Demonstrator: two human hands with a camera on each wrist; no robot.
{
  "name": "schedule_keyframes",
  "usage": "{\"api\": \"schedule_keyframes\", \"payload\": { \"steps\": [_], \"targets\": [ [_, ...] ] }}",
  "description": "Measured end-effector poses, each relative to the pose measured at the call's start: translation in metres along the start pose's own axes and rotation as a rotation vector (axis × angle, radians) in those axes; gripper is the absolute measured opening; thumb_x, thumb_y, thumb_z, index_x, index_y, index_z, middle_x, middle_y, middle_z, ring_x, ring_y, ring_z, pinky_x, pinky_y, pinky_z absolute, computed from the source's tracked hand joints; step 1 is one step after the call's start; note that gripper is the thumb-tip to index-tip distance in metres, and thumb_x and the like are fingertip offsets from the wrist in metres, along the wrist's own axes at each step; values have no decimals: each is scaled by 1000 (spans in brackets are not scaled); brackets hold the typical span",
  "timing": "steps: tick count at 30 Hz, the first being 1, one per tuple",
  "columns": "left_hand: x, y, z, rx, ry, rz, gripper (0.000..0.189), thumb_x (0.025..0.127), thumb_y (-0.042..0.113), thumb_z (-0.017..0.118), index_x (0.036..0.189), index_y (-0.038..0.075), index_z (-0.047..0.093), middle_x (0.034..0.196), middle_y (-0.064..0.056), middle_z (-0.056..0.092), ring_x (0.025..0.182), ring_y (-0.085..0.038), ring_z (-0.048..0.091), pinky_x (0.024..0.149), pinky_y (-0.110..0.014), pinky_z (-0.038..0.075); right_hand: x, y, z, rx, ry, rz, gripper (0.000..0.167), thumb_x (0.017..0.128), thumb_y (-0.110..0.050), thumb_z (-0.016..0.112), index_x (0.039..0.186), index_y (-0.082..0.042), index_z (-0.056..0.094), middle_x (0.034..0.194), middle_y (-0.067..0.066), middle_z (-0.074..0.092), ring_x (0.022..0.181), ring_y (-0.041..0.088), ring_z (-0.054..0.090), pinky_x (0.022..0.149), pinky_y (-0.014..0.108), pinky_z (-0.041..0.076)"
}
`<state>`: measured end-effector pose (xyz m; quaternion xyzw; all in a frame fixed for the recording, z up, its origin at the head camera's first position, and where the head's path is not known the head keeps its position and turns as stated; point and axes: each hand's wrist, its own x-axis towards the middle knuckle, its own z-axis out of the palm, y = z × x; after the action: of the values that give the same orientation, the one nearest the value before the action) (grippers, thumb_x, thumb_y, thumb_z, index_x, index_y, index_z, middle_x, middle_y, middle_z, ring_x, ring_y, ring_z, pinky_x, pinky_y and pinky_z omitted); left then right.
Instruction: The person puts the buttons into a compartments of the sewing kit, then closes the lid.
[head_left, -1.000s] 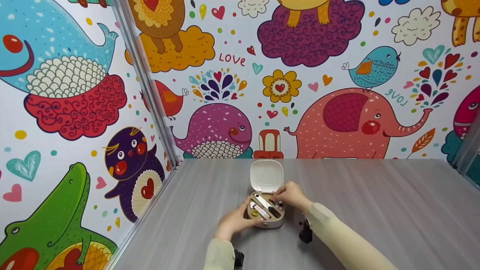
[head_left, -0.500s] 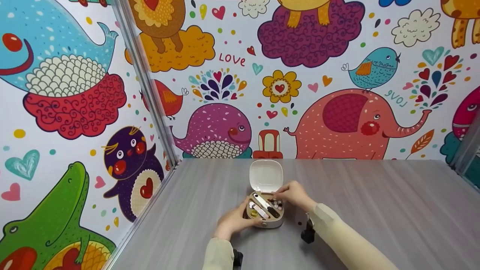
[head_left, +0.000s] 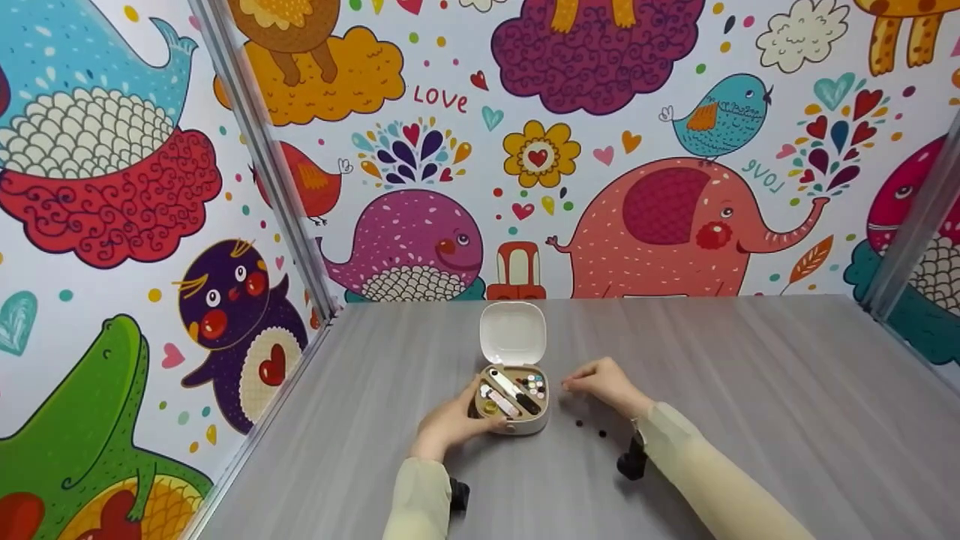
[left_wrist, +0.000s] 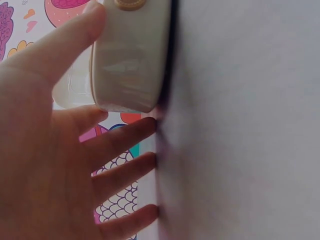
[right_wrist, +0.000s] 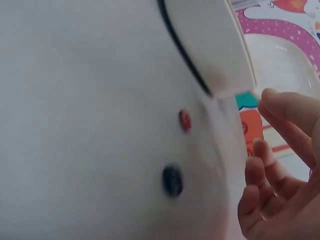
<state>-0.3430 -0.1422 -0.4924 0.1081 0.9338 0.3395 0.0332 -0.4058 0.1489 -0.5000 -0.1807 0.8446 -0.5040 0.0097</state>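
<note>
A small cream sewing kit box (head_left: 517, 427) stands on the table with its white lid (head_left: 513, 334) raised. Inside are a white-and-black tool (head_left: 514, 390), a pinkish-white item (head_left: 501, 401), a yellow round item (head_left: 489, 406) and several small buttons (head_left: 535, 383). My left hand (head_left: 448, 424) holds the box at its left front corner, thumb on the front rim, index finger at the side. Apart from the box, on its right, my right hand (head_left: 609, 386) hovers with fingers loosely bent; nothing shows between them. Two buttons lie on the table: a reddish one (right_wrist: 185, 120) and a dark one (right_wrist: 172, 180).
The grey wood-grain table (head_left: 720, 360) meets a wall (head_left: 337, 157) printed with cartoon animals. A metal post (head_left: 262, 150) stands at the left corner. Black wrist mounts (head_left: 632, 459) hang under both forearms.
My right hand has left the button compartment and moved right, away from the box. Both loose buttons now show on the table. My left hand stays on the box; the head view has shifted slightly.
</note>
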Motion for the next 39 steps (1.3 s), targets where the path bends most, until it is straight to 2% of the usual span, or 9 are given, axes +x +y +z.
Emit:
{"api": "schedule_keyframes", "payload": {
  "steps": [3, 9, 17, 21, 29, 34, 39],
  "targets": [
    [1, -1, 0, 5, 0, 6, 100, 78, 59, 71, 154, 11, 27, 142, -26, 45, 123, -46, 48, 97, -58, 40, -6, 7, -5, 26, -46, 11, 19, 81, -10, 74, 93, 5, 76, 87, 12, 73, 69, 9, 60, 61, 25, 51],
    [2, -2, 0, -7, 3, 13, 100, 78, 59, 72, 154, 11, 27, 143, -26, 44, 124, -46, 48, 98, -59, 40, -18, 13, -11, 67, -192, 34, 20, 82, -9, 76, 97, 5, 75, 90, 13, 73, 66, 8, 57, 57, 21, 49],
    [1, -2, -5, -9, 12, 17, 100, 78, 58, 72, 154, 13, 26, 142, -28, 44, 122, -47, 48, 97, -59, 40, -19, 11, -11, 29, -307, -26, 22, 76, -2, 79, 97, 1, 77, 93, 13, 73, 78, 9, 65, 66, 21, 53],
    [0, -2, -6, -14, 4, 15, 100, 78, 57, 73, 154, 12, 26, 142, -28, 44, 121, -48, 49, 95, -60, 41, -20, 12, -9, 4, -312, -37, 20, 74, 0, 80, 94, 0, 77, 89, 10, 73, 77, 10, 64, 65, 21, 52],
    [0, -1, -6, -1, 11, 5, 100, 78, 58, 72, 154, 11, 27, 142, -28, 44, 121, -48, 49, 96, -60, 40, -20, 13, -7, -79, -259, -105, 15, 71, -5, 84, 85, -1, 78, 81, 2, 70, 75, 11, 57, 63, 20, 47],
    [0, 0, -4, -1, 4, -12, 100, 78, 60, 71, 153, 10, 28, 141, -28, 46, 121, -48, 49, 97, -60, 40, -22, 15, -9, -67, -265, -86, 13, 70, -3, 84, 78, 3, 75, 74, -1, 67, 66, 6, 56, 58, 17, 46],
    [-1, 1, -1, -8, -6, -11, 102, 77, 60, 72, 154, 9, 27, 142, -28, 44, 122, -49, 48, 97, -62, 38, -24, 16, -11, -82, -283, -55, 14, 71, -4, 83, 71, 2, 70, 63, -5, 62, 57, 4, 51, 53, 18, 42]
  ]
}}
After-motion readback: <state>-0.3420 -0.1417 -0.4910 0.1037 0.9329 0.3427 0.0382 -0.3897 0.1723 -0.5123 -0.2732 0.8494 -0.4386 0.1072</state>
